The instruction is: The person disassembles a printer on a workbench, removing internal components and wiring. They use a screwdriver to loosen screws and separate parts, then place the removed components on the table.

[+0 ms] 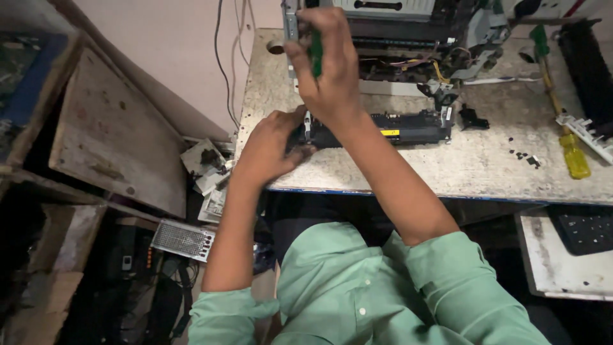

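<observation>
A long black printer unit (396, 130) with a yellow label lies across the speckled stone table (485, 166). My left hand (268, 150) grips its left end at the table's front edge. Above that same end, my right hand (325, 61) is closed around a green-handled screwdriver (316, 54), held roughly upright. The screwdriver's tip is hidden behind my hand. Behind the unit stands an opened printer (408, 32) with wires and parts exposed.
A yellow-handled screwdriver (565, 128) with a green end lies at the table's right, beside a white toothed strip (587, 134) and small black bits (523, 155). A keyboard (584, 230) sits lower right. Wooden boards (115, 134) and scrap fill the floor on the left.
</observation>
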